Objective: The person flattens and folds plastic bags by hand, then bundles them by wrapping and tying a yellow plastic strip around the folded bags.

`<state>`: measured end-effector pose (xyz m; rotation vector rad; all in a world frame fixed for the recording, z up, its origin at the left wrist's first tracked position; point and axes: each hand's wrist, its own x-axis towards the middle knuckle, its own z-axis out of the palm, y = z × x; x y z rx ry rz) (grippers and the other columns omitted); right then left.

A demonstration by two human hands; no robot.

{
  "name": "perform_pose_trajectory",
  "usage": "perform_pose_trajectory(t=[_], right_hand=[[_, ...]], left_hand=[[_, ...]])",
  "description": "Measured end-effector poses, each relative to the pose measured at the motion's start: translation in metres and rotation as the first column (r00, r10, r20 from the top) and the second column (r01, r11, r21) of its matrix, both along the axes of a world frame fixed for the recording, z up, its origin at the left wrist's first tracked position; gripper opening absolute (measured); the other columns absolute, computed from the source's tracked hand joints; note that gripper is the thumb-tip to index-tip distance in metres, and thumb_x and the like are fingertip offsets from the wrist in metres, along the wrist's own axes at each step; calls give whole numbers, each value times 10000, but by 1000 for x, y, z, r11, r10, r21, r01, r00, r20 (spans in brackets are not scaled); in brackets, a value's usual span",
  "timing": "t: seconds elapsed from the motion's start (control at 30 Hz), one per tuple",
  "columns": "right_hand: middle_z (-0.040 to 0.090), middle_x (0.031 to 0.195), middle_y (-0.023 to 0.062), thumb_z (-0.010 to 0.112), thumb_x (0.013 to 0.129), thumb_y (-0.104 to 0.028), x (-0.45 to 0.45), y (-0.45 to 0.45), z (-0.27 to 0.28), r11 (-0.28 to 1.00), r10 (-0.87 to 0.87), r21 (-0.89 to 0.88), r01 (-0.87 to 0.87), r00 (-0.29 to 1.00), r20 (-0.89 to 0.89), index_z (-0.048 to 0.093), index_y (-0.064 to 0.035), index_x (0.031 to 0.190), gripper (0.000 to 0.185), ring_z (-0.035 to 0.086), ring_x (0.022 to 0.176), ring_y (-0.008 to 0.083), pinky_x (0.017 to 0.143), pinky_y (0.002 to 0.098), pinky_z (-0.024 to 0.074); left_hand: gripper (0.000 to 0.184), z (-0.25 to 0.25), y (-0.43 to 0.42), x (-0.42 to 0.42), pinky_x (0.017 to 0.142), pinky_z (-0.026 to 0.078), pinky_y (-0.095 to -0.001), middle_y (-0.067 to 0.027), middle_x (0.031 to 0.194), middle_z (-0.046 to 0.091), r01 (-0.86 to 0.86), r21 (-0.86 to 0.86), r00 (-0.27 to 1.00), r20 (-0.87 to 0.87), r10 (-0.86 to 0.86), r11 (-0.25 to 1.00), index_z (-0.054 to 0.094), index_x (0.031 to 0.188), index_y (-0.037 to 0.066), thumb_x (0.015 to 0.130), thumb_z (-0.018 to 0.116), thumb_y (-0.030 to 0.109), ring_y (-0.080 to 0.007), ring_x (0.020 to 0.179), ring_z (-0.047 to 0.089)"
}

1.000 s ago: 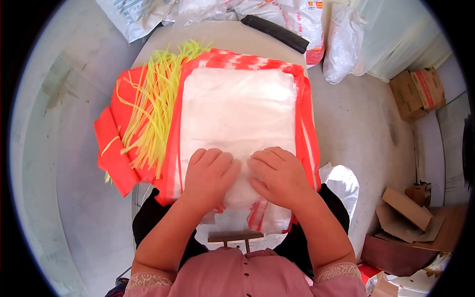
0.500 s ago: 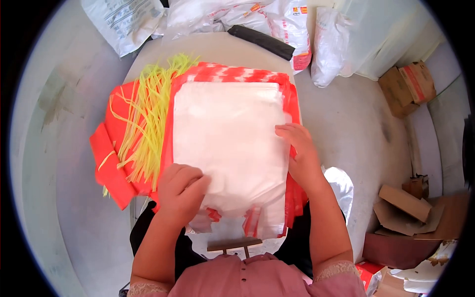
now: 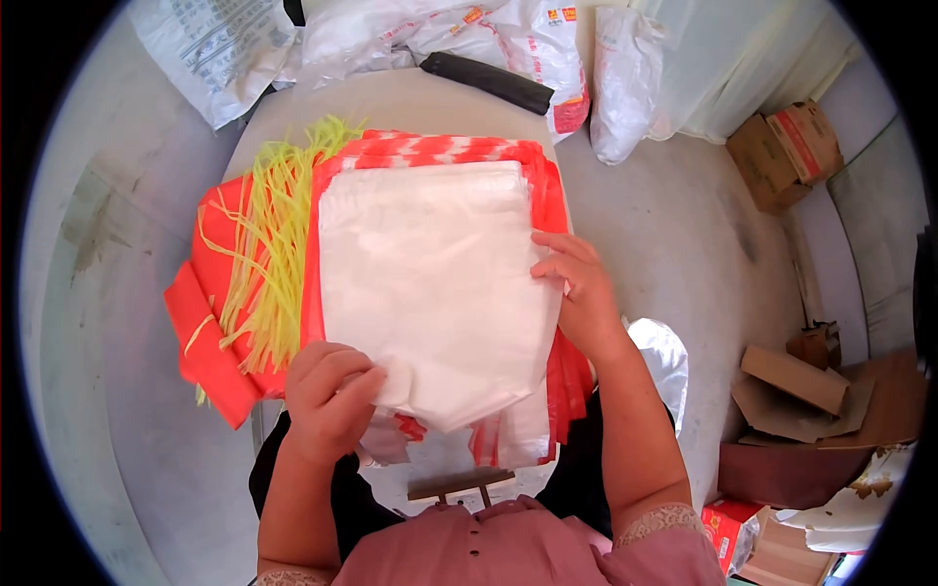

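A stack of whitish translucent plastic sheets or bags [image 3: 430, 283] lies on red-and-white striped plastic [image 3: 440, 148]. My left hand [image 3: 330, 396] is closed at the stack's lower left corner, pinching a lifted bit of the white plastic. At the right edge, my right hand [image 3: 576, 283] has its thumb beneath and fingers over the white plastic, gripping that edge. Yellow-green strips [image 3: 278, 244] lie in a loose bundle left of the stack, on red plastic [image 3: 217, 234]. A tied red roll [image 3: 208, 342] rests at the far left.
A black roll [image 3: 489, 82] lies at the back of the table [image 3: 391, 93]. Behind it are white printed bags [image 3: 537, 49], and a wrapped white bundle [image 3: 625, 83] stands to their right. Cardboard boxes [image 3: 787, 156] sit on the floor at the right, with an opened carton [image 3: 796, 391] nearer.
Both hands have parted from the middle of the white stack to its lower left corner and right edge. They now grip the plastic, and its lower edge has lifted. The whole view has shifted.
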<state>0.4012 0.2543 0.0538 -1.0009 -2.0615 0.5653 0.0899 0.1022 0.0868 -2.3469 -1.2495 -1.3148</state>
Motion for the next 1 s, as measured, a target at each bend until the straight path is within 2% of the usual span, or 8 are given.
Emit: perform_pose_trajectory(t=[0.17,0.37,0.47,0.57,0.67,0.77,0.87,1.0], right_hand=[[672,1410,138,669,860,79,11,0,2,998,-35,-57,42,992,123,753,-64,1082,277,566,1342,380,1131,443,460],[655,1443,143,661,935,23,26,3,-5,981,-62,-183,70,997,49,770,-45,1089,201,652,1229,347,1045,384,520],[702,1339,128,660,936,1,27,4,0,930,-101,-357,91,995,-9,772,-39,1086,192,682,1137,298,961,352,542],[700,1263,71,687,946,17,30,10,-3,835,-184,-546,67,969,-162,757,10,1088,158,645,1036,157,916,297,527],[708,1061,64,701,938,-37,23,8,3,822,-246,-559,109,953,-175,744,9,1084,160,666,963,164,866,302,533],[712,1060,53,703,961,-31,10,-1,16,924,-197,-363,119,963,-186,732,19,1085,137,672,960,140,862,286,533],[712,1050,43,690,978,-7,3,-1,17,965,14,-214,-150,846,-532,733,16,1099,131,671,988,133,862,282,536],[702,1046,34,690,962,61,-5,8,26,935,-63,-303,-185,753,-656,738,-5,1093,154,645,968,119,866,268,525]], left_hand=[[256,-2,-2,5,666,532,-374,-53,893,671,38,-173,985,-161,-67,984,692,925,51,672,725,78,-251,803,673],[244,0,-4,10,727,553,-375,-50,918,668,16,-254,968,-239,-79,967,671,921,59,685,708,105,-245,849,682],[237,0,-5,11,736,556,-376,-50,919,668,12,-274,964,-253,-84,962,669,917,61,688,707,108,-245,853,683],[235,-1,-5,13,744,558,-378,-49,924,668,10,-283,962,-260,-87,959,671,918,63,690,707,109,-246,859,684],[239,-3,-6,13,758,560,-378,-46,936,669,4,-296,960,-265,-86,955,674,923,66,691,707,111,-245,876,684],[228,-6,-4,15,704,548,-383,-46,911,674,5,-281,964,-253,-79,960,682,904,70,679,706,96,-249,840,676],[234,-11,-3,16,667,537,-387,-45,890,663,3,-268,965,-251,-73,963,680,892,73,659,706,82,-251,814,664],[269,-16,-4,16,643,518,-395,-44,867,628,-16,-284,951,-301,-73,959,668,888,76,622,708,68,-252,780,636]])
